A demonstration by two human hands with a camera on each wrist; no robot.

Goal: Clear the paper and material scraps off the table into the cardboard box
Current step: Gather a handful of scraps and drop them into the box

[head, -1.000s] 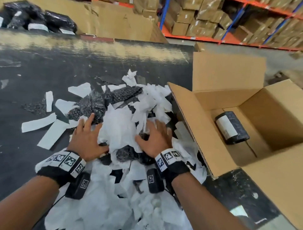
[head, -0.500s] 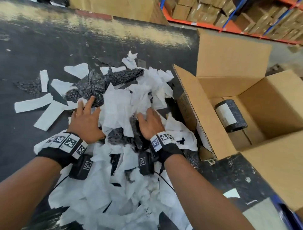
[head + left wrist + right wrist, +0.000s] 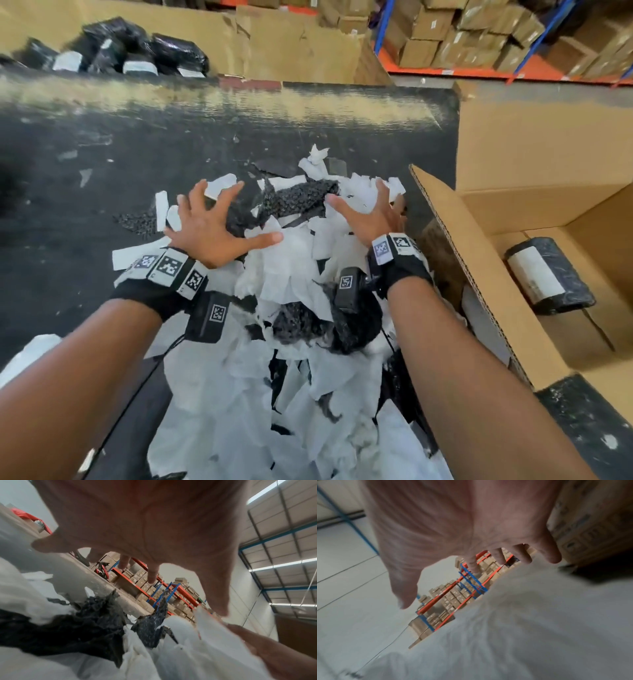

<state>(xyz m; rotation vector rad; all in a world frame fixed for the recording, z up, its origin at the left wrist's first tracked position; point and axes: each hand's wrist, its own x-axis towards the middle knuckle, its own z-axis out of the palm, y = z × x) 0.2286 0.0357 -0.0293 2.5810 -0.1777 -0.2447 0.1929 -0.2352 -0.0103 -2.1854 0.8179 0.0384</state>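
A heap of white paper scraps (image 3: 284, 270) mixed with black patterned material scraps (image 3: 301, 197) lies on the dark table (image 3: 102, 178). My left hand (image 3: 210, 222) hovers over the heap's left side with fingers spread and nothing in it. My right hand (image 3: 371, 214) is spread over the far right of the heap, next to the box flap. The open cardboard box (image 3: 472, 260) stands at the table's right edge. In the left wrist view the left hand (image 3: 154, 534) is spread above white and black scraps (image 3: 85, 626). The right wrist view shows the right hand (image 3: 471, 534) over white paper (image 3: 522, 628).
A black wrapped roll with a white label (image 3: 548, 274) lies inside the box. Loose white strips (image 3: 161, 214) lie left of the heap. Black wrapped packages (image 3: 137, 51) sit beyond the table's far edge. Shelves of cartons (image 3: 479, 34) stand behind.
Both hands have lifted off the middle of the heap and moved farther away from me, with fingers now spread wide. The right hand has shifted toward the box flap.
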